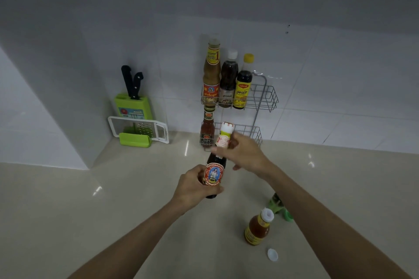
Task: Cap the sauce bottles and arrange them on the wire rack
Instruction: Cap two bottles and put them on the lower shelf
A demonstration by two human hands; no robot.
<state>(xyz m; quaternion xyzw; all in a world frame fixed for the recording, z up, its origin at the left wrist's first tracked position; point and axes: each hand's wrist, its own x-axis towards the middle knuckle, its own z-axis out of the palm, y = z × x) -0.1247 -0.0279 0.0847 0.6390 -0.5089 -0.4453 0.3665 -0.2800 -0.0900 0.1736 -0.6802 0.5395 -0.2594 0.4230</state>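
Note:
Both hands hold a dark sauce bottle [214,173] with a red round label and a white cap, tilted above the counter. My left hand [192,186] grips its lower body. My right hand [243,154] wraps its neck just below the cap. The two-tier wire rack [264,97] hangs on the tiled wall; its upper tier holds three capped bottles [227,79]. A red chilli sauce bottle [207,130] stands in the lower tier. An orange sauce bottle [258,227] stands on the counter at the right, and a loose white cap [272,254] lies near it.
A green knife block with black-handled knives [133,99] and a white grater [140,130] stand in the left corner. A green object [280,207] lies partly hidden behind my right forearm. The beige counter [113,199] spreads out below.

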